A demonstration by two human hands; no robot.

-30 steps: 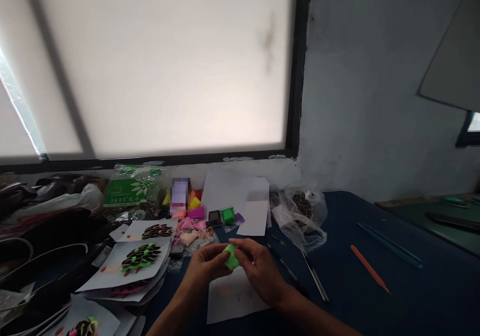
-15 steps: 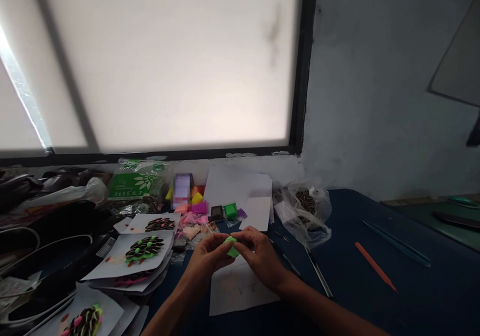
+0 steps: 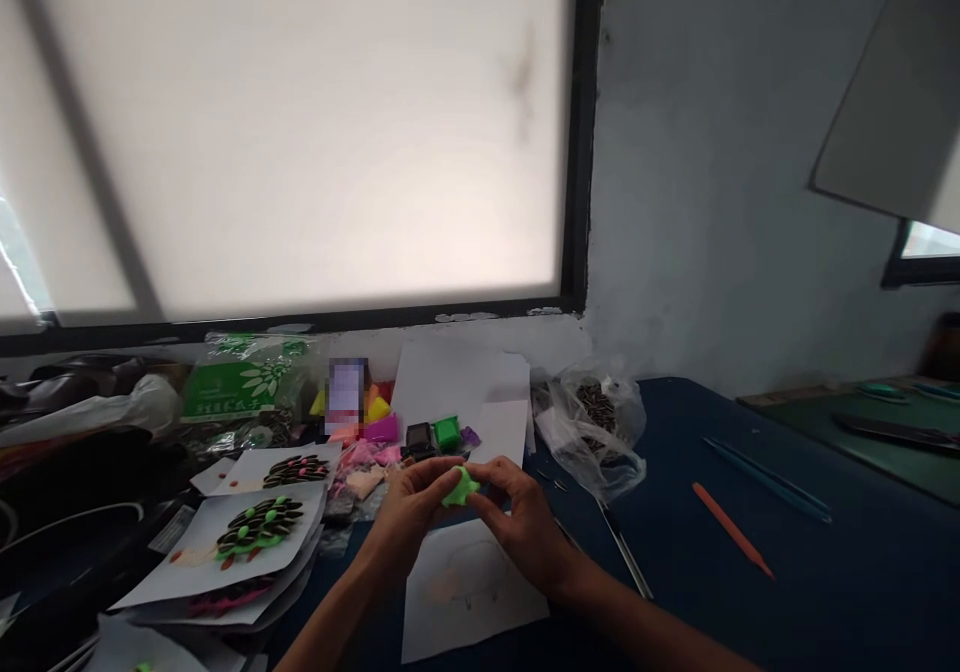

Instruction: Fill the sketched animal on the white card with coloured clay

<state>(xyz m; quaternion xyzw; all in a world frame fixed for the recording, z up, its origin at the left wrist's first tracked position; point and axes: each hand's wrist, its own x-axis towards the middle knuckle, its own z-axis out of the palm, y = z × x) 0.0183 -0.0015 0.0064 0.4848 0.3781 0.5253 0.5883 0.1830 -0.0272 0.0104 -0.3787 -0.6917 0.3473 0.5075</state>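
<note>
A lump of bright green modelling clay (image 3: 459, 488) is between my two hands, above the table's front. My left hand (image 3: 405, 512) pinches it between thumb and fingers. On its other side, my right hand (image 3: 521, 522) has thumb and fingertips closed on the clay's edge. Beneath them lies a white sheet of paper (image 3: 442, 624) with a faint pencil drawing and a pale peach patch. To the left, stacked paper cards (image 3: 150, 570) carry a hedgehog-like figure (image 3: 262, 527) of striped seeds with green clay dots.
Coloured clay packs, including a green one (image 3: 448, 434), sit behind my hands. A plastic bag of seeds (image 3: 600, 422) stands at the back right. An orange clay tool (image 3: 731, 530), blue tweezers (image 3: 769, 480) and a silver rod (image 3: 626, 552) lie right. A green seed packet (image 3: 240, 382) stands back left.
The view has turned slightly right, so things appear shifted left. My right fingers have spread a little at the clay, and more of the drawing on the sheet shows.
</note>
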